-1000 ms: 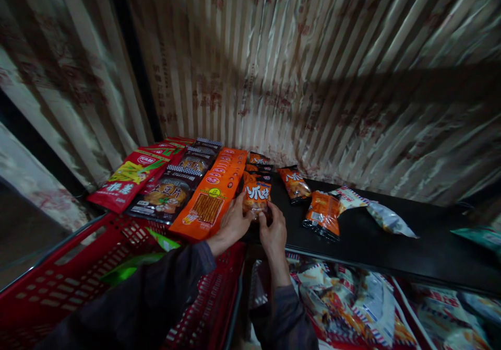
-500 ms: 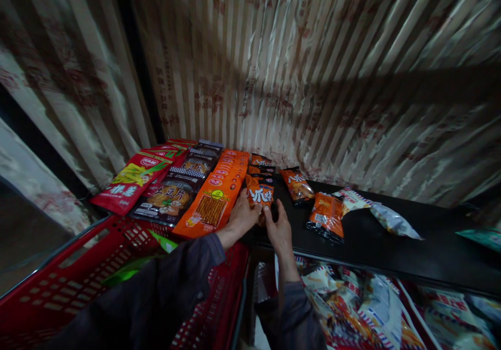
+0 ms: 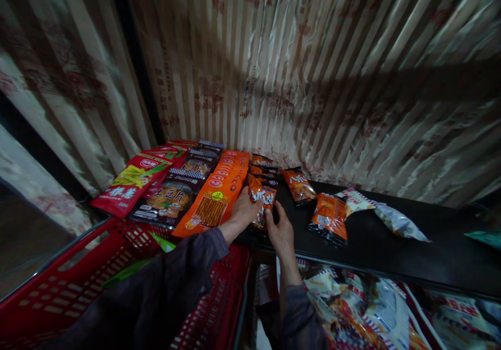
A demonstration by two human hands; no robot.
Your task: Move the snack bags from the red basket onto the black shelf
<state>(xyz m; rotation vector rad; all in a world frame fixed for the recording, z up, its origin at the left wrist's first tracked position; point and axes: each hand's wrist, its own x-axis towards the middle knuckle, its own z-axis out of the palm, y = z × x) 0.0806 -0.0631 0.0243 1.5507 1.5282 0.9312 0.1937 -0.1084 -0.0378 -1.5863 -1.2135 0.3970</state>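
Note:
A small orange-and-black snack bag [image 3: 263, 192] lies at the front of a short overlapping column of matching bags [image 3: 262, 160] on the black shelf [image 3: 391, 256]. My left hand [image 3: 246, 210] is closed on its left side, thumb across the front. At its lower right edge, my right hand [image 3: 281, 230] pinches it with the thumb on top; some fingers are hidden. Just left of my hands is a row of long orange snack-stick bags [image 3: 213, 209]. To the right lie another orange snack bag [image 3: 298, 185] and one turned back-side up [image 3: 329, 217].
Dark potato-chip bags [image 3: 168, 198] and red snack bags [image 3: 133, 183] line the shelf's left end. A red basket [image 3: 74, 266] with green packets stands below. White-and-red bags [image 3: 360, 308] fill boxes under the shelf. Striped cloth [image 3: 274, 78] hangs behind.
The bag between my hands has shifted slightly right and lies flatter, showing more of its front. My hands have moved only slightly with it.

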